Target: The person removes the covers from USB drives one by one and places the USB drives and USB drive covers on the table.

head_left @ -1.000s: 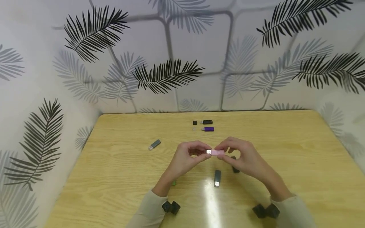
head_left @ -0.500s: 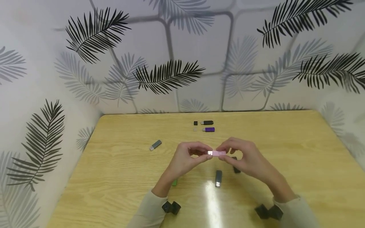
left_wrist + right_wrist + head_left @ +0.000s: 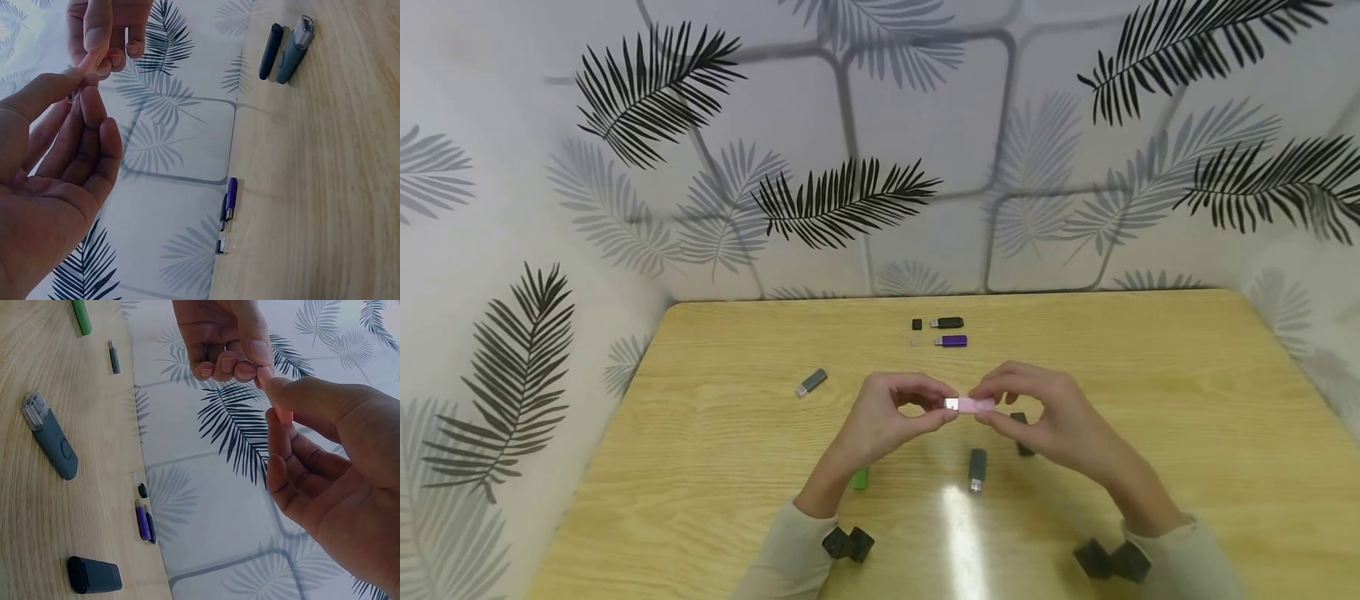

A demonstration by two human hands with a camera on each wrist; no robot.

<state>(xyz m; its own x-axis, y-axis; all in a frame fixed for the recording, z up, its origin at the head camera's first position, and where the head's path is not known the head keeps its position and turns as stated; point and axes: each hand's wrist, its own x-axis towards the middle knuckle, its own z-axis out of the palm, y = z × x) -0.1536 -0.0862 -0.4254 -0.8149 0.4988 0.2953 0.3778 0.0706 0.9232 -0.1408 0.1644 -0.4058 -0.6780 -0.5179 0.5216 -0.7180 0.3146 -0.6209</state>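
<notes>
Above the middle of the table, both hands hold a pink USB stick level, its metal end towards the left. The left hand pinches the metal end between thumb and fingertips. On the other end, the right hand grips the pink body with thumb and fingers. In the left wrist view, the left hand's thumb and fingers meet at the stick, and most of it is covered. The right wrist view shows the pink body between the right thumb and fingers. A grey USB stick lies on the table below.
A dark stick lies partly behind the right hand, a green one by the left wrist. Another grey USB stick lies left. Farther back are a black USB stick, black cap, purple USB stick and clear cap.
The head view has shifted slightly, so the table's things sit a little farther right in it. Both hands keep their pinch on the pink USB stick, nearly still.
</notes>
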